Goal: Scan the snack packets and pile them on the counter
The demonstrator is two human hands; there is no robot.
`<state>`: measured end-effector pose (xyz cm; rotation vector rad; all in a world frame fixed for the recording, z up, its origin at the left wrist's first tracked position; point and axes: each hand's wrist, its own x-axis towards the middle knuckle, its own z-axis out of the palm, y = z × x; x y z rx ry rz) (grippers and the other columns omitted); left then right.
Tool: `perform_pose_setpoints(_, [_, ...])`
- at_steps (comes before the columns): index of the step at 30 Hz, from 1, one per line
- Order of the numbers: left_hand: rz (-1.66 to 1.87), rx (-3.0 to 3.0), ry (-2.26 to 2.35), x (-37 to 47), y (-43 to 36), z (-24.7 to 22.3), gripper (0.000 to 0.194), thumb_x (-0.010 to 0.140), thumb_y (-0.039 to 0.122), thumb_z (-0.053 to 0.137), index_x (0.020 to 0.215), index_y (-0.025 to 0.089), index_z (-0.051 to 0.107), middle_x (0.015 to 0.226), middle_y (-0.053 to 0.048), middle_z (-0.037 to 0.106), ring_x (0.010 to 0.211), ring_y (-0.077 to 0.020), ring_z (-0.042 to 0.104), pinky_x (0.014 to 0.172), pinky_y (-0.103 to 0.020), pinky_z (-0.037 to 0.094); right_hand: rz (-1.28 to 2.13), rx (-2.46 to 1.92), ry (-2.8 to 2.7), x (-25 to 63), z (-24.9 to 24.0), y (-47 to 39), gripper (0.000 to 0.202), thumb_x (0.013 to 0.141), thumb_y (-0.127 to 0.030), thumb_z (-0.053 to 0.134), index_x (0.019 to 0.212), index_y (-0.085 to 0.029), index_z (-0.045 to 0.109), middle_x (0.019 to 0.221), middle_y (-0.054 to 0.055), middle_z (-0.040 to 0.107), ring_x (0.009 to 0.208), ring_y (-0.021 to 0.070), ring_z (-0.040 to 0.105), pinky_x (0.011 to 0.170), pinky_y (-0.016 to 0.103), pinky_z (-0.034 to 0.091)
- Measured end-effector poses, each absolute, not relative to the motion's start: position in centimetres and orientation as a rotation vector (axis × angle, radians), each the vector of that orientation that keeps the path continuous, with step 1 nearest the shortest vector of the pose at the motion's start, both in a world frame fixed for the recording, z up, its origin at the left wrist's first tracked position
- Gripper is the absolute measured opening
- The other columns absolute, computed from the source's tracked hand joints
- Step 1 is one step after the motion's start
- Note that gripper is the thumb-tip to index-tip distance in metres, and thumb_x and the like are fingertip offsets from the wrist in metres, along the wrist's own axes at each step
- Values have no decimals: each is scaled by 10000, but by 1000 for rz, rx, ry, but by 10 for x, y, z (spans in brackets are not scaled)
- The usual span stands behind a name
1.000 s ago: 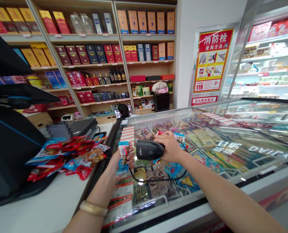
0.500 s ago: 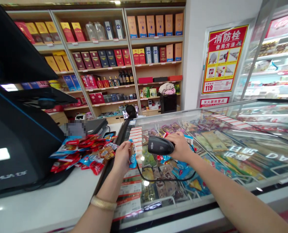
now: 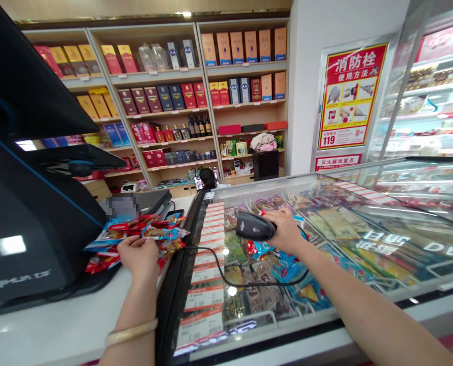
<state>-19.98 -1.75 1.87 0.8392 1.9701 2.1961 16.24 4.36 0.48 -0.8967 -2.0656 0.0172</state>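
Red and blue snack packets (image 3: 169, 234) lie heaped on the white counter at the left. My left hand (image 3: 138, 254), with a gold bangle on the wrist, is at the near side of this heap, its fingers bent together over the packets; what they hold, if anything, is hidden. Over the glass-topped freezer, my right hand (image 3: 285, 229) grips a black barcode scanner (image 3: 254, 226), whose head points left. Its black cable loops over the glass. More blue and red packets (image 3: 283, 264) lie on the glass below my right hand.
A dark register terminal (image 3: 31, 229) stands at the far left. The freezer (image 3: 268, 330) fills the right side, with price labels (image 3: 205, 300) along its left edge. Behind are shelves (image 3: 180, 114) of boxes and bottles, and the dark-haired head of a person (image 3: 208, 179).
My left hand has moved left from over the freezer edge to the packet heap, and the blue packet it held no longer shows in it. The scanner is nearly unmoved.
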Motion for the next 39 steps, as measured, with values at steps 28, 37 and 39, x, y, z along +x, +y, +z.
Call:
perform_pose_setpoints(28, [578,2536,1235,-33,-18,-26,404,909,409,547,1293,352,658,1585,-93,383,1464,-385,284,1144,-653,233,-69,-1121,-1912,169,8,54,224,723,-354,732,904,-225,703,901,41,728,908,224,639,852,358,295])
perform_pose_setpoints(37, [980,2295,1260,-45,-13,-22,365,846,312,627,1200,265,704,1368,-117,622,1333,-318,499,1176,-558,251,-73,-1151,-1862,171,8,55,201,691,-300,712,874,-220,705,892,43,723,902,235,639,835,353,299])
perform_pose_setpoints(39, [1208,2129,1280,-49,-12,-15,260,784,292,706,1038,269,761,1197,-107,703,1190,-301,603,1128,-501,361,-79,-1155,-1818,173,7,57,194,691,-291,702,870,-217,707,896,44,726,894,236,643,827,350,302])
